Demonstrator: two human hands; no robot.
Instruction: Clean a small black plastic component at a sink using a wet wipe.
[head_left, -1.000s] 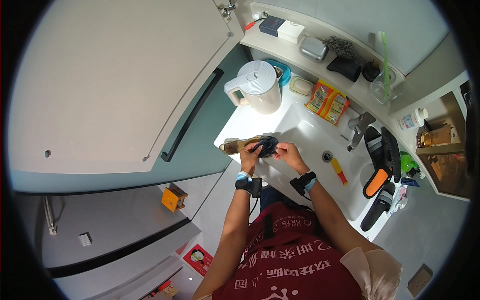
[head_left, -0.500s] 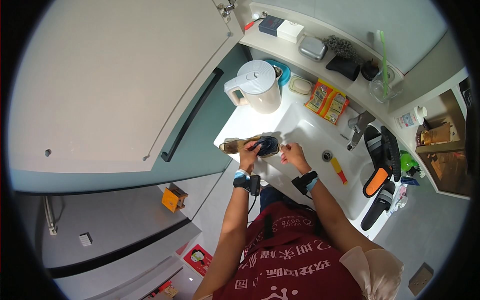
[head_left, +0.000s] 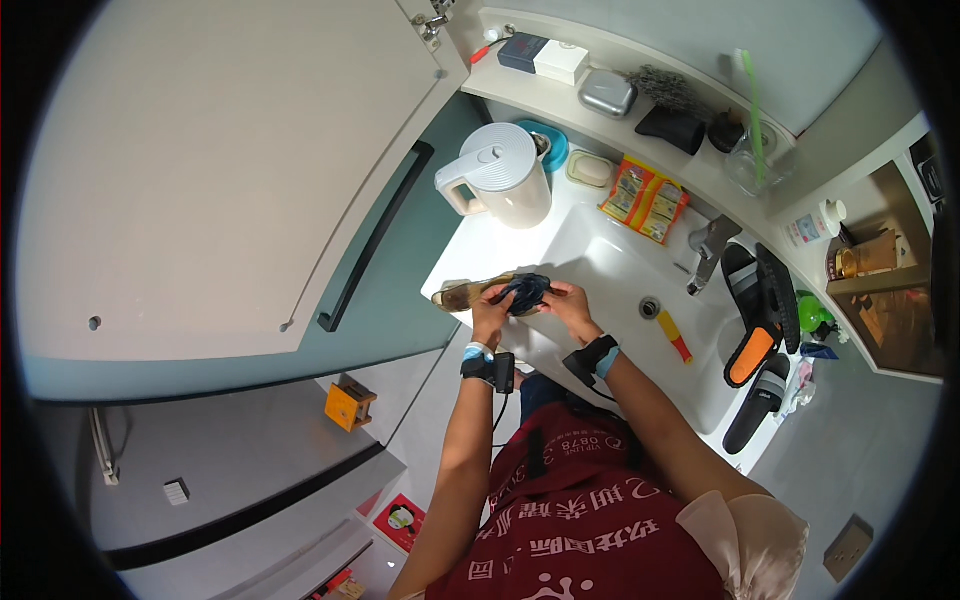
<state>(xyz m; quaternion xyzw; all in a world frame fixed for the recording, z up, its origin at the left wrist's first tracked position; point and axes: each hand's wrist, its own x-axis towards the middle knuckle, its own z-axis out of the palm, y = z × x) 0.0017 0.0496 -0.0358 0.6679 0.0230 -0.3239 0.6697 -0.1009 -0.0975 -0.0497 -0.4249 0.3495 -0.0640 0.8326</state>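
Note:
My left hand (head_left: 489, 314) is closed on a dark blue, crumpled, glossy bundle (head_left: 528, 292), which looks like thin plastic or cloth. On the bundle's right side, the fingers of my right hand (head_left: 570, 302) pinch its edge. Beneath and to the left of the bundle lies a long, flat, brownish-tan thing like a shoe (head_left: 462, 294), at the left end of the white counter (head_left: 455, 262). My hands hide part of it, so I cannot tell whether the bundle is joined to it.
The white sink (head_left: 610, 262) has a yellow-and-red tool (head_left: 674, 336) inside. A white kettle (head_left: 505, 185), soap dish (head_left: 591, 169) and orange packet (head_left: 645, 200) stand behind. Black slippers (head_left: 757, 320) lie beside the faucet (head_left: 712, 250). A large cabinet door (head_left: 220, 180) stands at left.
My right hand has moved left and now touches the right side of the dark blue bundle. My left hand stays on it. The whole view has shifted slightly.

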